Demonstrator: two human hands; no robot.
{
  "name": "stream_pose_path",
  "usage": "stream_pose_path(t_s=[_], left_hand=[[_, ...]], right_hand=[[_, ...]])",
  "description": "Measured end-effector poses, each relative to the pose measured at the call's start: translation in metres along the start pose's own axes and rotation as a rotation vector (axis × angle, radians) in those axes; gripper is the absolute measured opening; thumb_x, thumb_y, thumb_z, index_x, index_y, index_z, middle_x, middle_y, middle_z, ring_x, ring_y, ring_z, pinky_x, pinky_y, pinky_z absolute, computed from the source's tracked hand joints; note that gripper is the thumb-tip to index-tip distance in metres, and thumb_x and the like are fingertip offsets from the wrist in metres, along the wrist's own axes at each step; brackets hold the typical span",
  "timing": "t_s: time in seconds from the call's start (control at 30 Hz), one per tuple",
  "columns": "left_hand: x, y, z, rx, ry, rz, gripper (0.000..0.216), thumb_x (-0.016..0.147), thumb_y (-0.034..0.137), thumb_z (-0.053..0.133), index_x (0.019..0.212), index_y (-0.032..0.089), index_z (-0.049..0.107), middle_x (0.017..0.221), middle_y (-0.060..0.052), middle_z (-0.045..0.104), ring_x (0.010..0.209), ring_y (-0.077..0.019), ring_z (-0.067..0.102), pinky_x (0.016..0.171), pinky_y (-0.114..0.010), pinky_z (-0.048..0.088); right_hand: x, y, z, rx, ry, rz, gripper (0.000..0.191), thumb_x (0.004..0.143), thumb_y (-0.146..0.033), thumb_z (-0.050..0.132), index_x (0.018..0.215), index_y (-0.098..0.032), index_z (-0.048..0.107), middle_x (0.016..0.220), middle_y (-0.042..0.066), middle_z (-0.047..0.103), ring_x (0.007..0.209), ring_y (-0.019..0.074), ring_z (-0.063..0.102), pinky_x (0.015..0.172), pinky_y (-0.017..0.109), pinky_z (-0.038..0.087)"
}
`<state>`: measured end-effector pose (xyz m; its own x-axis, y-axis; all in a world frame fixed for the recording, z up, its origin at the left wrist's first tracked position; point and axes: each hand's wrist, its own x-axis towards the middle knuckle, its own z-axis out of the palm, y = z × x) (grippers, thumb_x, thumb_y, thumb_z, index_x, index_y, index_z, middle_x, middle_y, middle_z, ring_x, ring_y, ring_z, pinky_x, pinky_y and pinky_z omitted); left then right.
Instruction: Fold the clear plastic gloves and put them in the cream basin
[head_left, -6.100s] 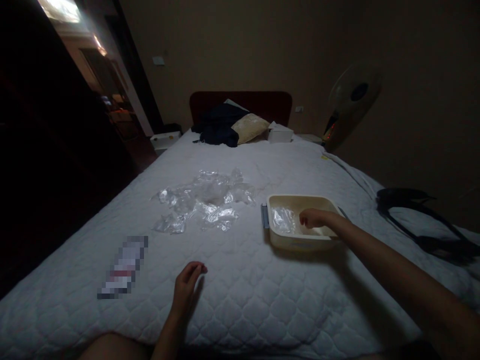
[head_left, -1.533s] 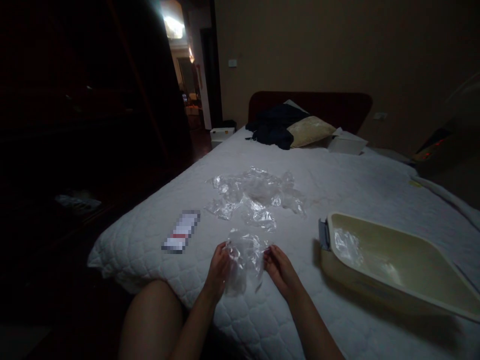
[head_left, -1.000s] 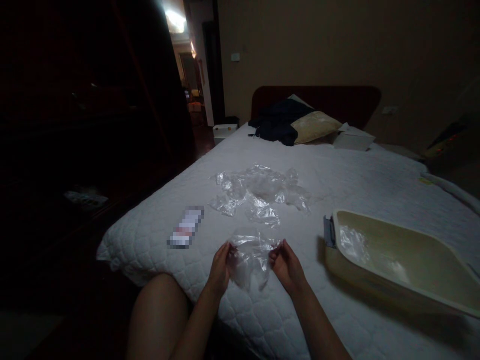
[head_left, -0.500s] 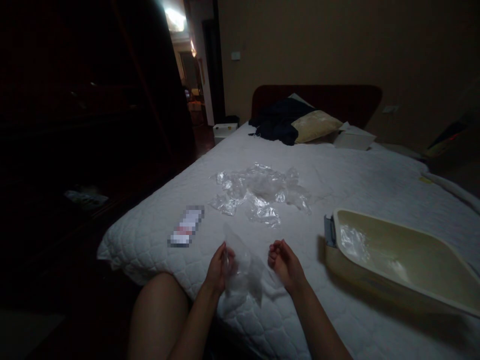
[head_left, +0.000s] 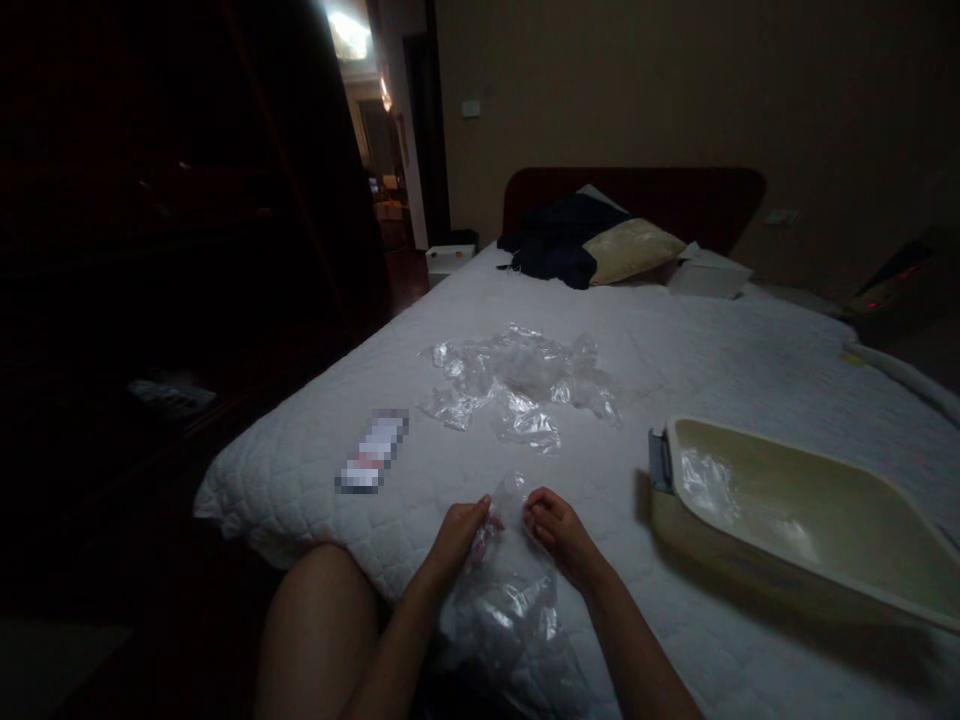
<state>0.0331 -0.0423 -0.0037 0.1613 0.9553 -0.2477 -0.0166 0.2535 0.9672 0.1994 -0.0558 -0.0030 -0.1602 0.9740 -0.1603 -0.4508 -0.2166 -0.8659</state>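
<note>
1 left hand (head_left: 459, 535), 1 right hand (head_left: 559, 530), 1 handled clear bag (head_left: 514, 610), 1 tub (head_left: 840, 500) and 1 headboard (head_left: 660, 190) are seen; the heaped plastic (head_left: 517, 375) cannot be counted.

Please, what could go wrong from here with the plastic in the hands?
The thin, clear plastic bag might slip from the left hand and slide off the near edge of the bed. Its transparent edges could be hard to find in this dim light. If dropped forward, it may get mixed with the crumpled clear plastic.
</note>
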Motion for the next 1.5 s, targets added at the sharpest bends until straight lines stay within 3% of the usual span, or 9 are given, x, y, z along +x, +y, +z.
stream_pose_path(t_s=[0.33,0.47,0.67,0.87,1.0,1.17,1.3,1.5], left_hand=[[0.003,-0.002,-0.004,-0.082,-0.013,-0.06,0.052,0.068,0.059,0.051,0.059,0.01,0.066,0.03,0.001,0.043,0.026,-0.0089,0.037,0.034,-0.021,0.021],[0.004,-0.003,-0.004,-0.132,0.002,-0.068,0.051,0.066,0.059,0.053,0.056,0.01,0.064,0.032,0.001,0.045,0.03,-0.0091,0.04,0.037,-0.021,0.025],[0.002,0.0,-0.007,-0.472,-0.04,-0.217,0.048,0.067,0.059,0.05,0.066,0.013,0.062,0.042,0.001,0.051,0.036,-0.0107,0.045,0.039,-0.021,0.033],[-0.002,0.007,-0.014,-0.69,-0.102,-0.063,0.043,0.07,0.049,0.055,0.096,0.015,0.059,0.071,-0.004,0.062,0.067,-0.017,0.059,0.059,-0.027,0.045],[-0.003,0.006,-0.011,-0.637,-0.101,0.013,0.045,0.063,0.031,0.068,0.104,0.019,0.055,0.088,-0.006,0.062,0.083,-0.0185,0.059,0.07,-0.028,0.045],[-0.001,0.005,-0.006,-0.548,-0.044,0.039,0.04,0.061,0.028,0.071,0.097,0.018,0.057,0.085,-0.004,0.062,0.073,-0.0143,0.059,0.063,-0.023,0.045],[0.001,0.001,-0.006,-0.526,0.013,0.033,0.033,0.061,0.03,0.071,0.088,0.016,0.059,0.076,-0.002,0.061,0.067,-0.0116,0.057,0.061,-0.022,0.045],[0.003,-0.002,-0.006,-0.527,0.064,0.018,0.026,0.061,0.035,0.069,0.072,0.015,0.055,0.063,0.002,0.056,0.057,-0.0095,0.054,0.055,-0.022,0.046]], right_hand=[[-0.001,0.004,-0.001,-0.131,0.0,-0.029,0.022,0.061,-0.03,0.071,0.078,-0.019,0.061,0.058,-0.004,0.052,0.05,0.0068,0.041,0.045,0.018,0.026],[-0.001,0.004,0.0,-0.192,-0.015,-0.008,0.017,0.062,-0.029,0.071,0.068,-0.017,0.06,0.053,-0.004,0.049,0.047,0.0058,0.04,0.044,0.018,0.026],[0.001,0.001,-0.001,-0.007,0.097,0.014,0.022,0.062,-0.034,0.07,0.067,-0.019,0.056,0.054,-0.005,0.05,0.046,0.0071,0.043,0.043,0.018,0.031],[0.006,0.003,-0.01,0.159,0.219,-0.023,0.018,0.064,-0.031,0.069,0.066,-0.02,0.055,0.057,-0.005,0.05,0.049,0.0073,0.045,0.045,0.018,0.036],[0.009,0.005,-0.011,0.217,0.306,-0.033,0.018,0.061,-0.031,0.07,0.064,-0.021,0.056,0.059,-0.005,0.053,0.053,0.0091,0.048,0.05,0.02,0.041],[0.006,0.003,-0.008,0.179,0.267,-0.029,0.018,0.064,-0.032,0.068,0.075,-0.023,0.058,0.06,-0.005,0.053,0.051,0.0089,0.047,0.045,0.02,0.038],[0.0,-0.003,-0.005,0.111,0.215,-0.017,0.032,0.064,-0.032,0.066,0.095,-0.026,0.059,0.068,-0.004,0.055,0.055,0.0098,0.049,0.044,0.02,0.037],[-0.003,-0.008,-0.003,0.106,0.156,-0.04,0.031,0.064,-0.028,0.068,0.094,-0.024,0.061,0.07,-0.001,0.058,0.06,0.0106,0.052,0.052,0.021,0.04]])
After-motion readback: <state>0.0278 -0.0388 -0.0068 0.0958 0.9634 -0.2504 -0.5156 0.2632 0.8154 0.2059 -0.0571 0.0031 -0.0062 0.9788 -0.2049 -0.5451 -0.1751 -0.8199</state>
